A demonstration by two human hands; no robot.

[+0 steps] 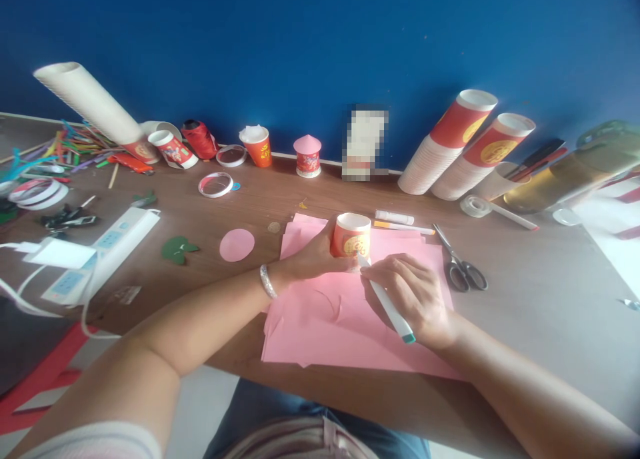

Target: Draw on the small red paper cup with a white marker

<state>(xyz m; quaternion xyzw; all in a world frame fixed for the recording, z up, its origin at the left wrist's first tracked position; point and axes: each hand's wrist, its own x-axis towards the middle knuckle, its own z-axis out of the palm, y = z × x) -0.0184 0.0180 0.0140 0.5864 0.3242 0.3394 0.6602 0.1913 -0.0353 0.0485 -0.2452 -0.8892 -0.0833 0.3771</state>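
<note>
A red and white paper cup [353, 232] with a gold emblem stands upright over the pink paper sheets [310, 326]. My left hand [323, 251] is wrapped round the cup's left side and base. In my right hand [413, 289] is a white marker [389, 306] with a green end, its tip at the lower front of the cup. Whether the tip touches the cup I cannot tell. A capped white marker [395, 217] and an orange and white pen [404, 227] lie just behind the cup. Black scissors [463, 269] rest by my right hand.
Stacked paper cups [435, 152] lean at the wall on the right, near a tape roll [475, 206] and a bottle [565, 172]. A pink-roofed cup [307, 158] stands at the back. On the left are a pink disc [237, 246], green cutout [179, 249] and power strip [107, 252].
</note>
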